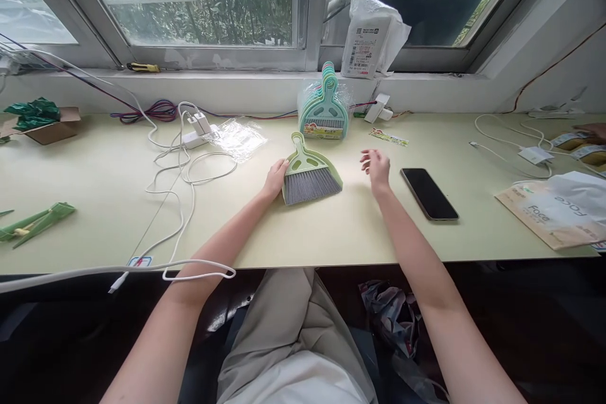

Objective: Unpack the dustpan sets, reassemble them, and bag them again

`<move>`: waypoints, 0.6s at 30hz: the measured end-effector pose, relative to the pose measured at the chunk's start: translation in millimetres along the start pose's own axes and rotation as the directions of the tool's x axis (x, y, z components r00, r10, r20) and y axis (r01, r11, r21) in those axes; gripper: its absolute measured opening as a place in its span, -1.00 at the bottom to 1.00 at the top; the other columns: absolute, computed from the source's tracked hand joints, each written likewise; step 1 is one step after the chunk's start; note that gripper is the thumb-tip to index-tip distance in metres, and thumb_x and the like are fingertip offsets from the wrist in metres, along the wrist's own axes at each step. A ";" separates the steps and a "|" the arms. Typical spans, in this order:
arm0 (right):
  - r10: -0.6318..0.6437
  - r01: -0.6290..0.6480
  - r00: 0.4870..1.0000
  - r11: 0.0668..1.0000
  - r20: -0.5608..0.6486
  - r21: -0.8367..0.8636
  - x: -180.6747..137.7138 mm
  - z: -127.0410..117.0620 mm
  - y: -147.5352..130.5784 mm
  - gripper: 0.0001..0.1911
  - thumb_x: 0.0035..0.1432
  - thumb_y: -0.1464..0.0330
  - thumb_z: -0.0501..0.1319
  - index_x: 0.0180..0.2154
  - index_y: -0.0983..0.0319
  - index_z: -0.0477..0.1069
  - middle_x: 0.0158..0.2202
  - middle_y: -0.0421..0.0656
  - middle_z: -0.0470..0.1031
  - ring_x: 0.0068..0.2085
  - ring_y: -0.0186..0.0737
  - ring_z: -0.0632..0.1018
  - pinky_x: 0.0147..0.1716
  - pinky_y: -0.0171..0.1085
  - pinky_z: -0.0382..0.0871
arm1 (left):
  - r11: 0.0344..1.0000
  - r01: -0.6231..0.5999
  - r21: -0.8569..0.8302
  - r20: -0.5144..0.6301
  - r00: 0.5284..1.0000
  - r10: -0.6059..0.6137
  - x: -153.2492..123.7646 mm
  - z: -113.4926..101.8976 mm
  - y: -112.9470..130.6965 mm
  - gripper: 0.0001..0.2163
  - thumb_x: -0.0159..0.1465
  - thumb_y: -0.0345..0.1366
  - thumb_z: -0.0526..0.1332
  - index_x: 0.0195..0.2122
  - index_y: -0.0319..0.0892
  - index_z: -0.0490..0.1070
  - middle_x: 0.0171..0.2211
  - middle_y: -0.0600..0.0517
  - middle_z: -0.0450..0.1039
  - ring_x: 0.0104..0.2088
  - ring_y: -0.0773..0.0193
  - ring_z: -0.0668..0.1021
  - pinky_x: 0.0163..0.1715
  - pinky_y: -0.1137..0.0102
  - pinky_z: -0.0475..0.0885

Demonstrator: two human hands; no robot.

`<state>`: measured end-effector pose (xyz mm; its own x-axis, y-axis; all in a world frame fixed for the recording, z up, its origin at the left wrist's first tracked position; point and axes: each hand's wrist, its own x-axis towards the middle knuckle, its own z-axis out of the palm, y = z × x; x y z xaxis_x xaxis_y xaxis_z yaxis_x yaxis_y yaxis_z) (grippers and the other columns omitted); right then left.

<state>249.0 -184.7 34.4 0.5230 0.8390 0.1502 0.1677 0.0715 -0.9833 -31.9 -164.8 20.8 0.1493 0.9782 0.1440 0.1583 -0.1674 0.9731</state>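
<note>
Reference item: the dustpan set [312, 173], a pale green pan with a grey-bristled brush nested in it. It lies flat on the counter [95, 183], handle pointing toward the window and bristles toward the person.

Left grip [276, 178]: positioned at the left rim of the dustpan set, with the fingers curled against and around that rim, grasping the set at its edge. The set remains in contact with the counter.

Right grip [377, 167]: positioned to the right of the dustpan set and apart from it. It is released, with the fingers loosely spread, and holds nothing. Whether the palm touches the counter cannot be told.

Surrounding items, all located from the dustpan set:
- Directly behind it, against the wall: a stack of sets [324, 107] of the same kind, upright in clear wrap.
- Behind and to the right: a printed label strip [388, 137], lying flat.
- To the right, beyond the right grip: a black phone [429, 194], screen dark.
- Far right: a paper bag [553, 211] with printed lettering.
- Behind and to the left: a clear plastic bag [239, 137], and next to it a white charger [196, 126] with looped cables.
- Far left: green pieces [35, 221], near the counter's front edge
</note>
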 end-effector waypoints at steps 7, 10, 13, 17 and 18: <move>-0.434 0.665 0.744 0.553 0.507 -0.502 -73.9 56.2 -17.0 -0.72 0.29 0.20 0.03 -0.23 0.19 0.45 -0.17 -0.02 0.47 -0.10 -0.09 0.42 -0.26 -0.26 0.28 | 0.971 -0.169 0.166 0.044 0.985 0.164 -14.5 14.8 2.9 -0.68 0.34 -0.13 -0.04 -0.26 -0.18 0.43 -0.29 -0.01 0.48 -0.25 0.21 0.46 -0.17 0.38 0.31; -0.429 0.662 0.750 0.485 0.504 -0.572 -76.4 58.7 -13.8 -0.69 0.33 0.22 -0.06 -0.25 0.19 0.39 -0.21 -0.02 0.43 -0.14 -0.09 0.39 -0.28 -0.25 0.26 | 0.967 -0.193 0.164 0.088 0.980 0.180 -21.2 17.1 12.6 -0.66 0.34 -0.10 -0.04 -0.23 -0.17 0.46 -0.24 -0.01 0.51 -0.21 0.19 0.48 -0.15 0.38 0.31; -0.422 0.636 0.771 0.490 0.476 -0.596 -71.5 55.0 -12.2 -0.65 0.36 0.25 -0.17 -0.27 0.19 0.33 -0.24 -0.06 0.39 -0.19 -0.13 0.38 -0.29 -0.27 0.22 | 0.968 -0.207 0.145 0.138 0.973 0.188 -24.3 17.9 22.8 -0.64 0.34 -0.08 -0.04 -0.20 -0.17 0.47 -0.21 -0.01 0.53 -0.19 0.19 0.49 -0.15 0.39 0.31; -0.390 0.618 0.780 0.600 0.490 -0.507 -64.4 53.4 -13.7 -0.65 0.36 0.24 -0.20 -0.29 0.18 0.29 -0.24 -0.08 0.37 -0.20 -0.15 0.38 -0.25 -0.26 0.22 | 0.952 -0.226 0.205 0.160 0.968 0.195 -20.3 16.8 22.7 -0.63 0.34 -0.08 -0.06 -0.16 -0.15 0.47 -0.18 -0.01 0.53 -0.17 0.17 0.49 -0.15 0.38 0.31; -0.378 0.614 0.778 0.627 0.503 -0.479 -61.0 52.8 -14.6 -0.63 0.36 0.24 -0.23 -0.28 0.17 0.29 -0.24 -0.08 0.37 -0.20 -0.15 0.39 -0.25 -0.25 0.23 | 0.945 -0.214 0.245 0.160 0.971 0.178 -17.4 15.1 19.8 -0.63 0.35 -0.09 -0.06 -0.15 -0.15 0.47 -0.17 -0.02 0.53 -0.16 0.16 0.49 -0.15 0.36 0.31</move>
<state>170.5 -208.5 34.2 -0.0766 0.8965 0.4363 0.8268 0.3017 -0.4747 -16.6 -187.0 34.9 0.3293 0.9003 0.2848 0.3572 -0.3980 0.8450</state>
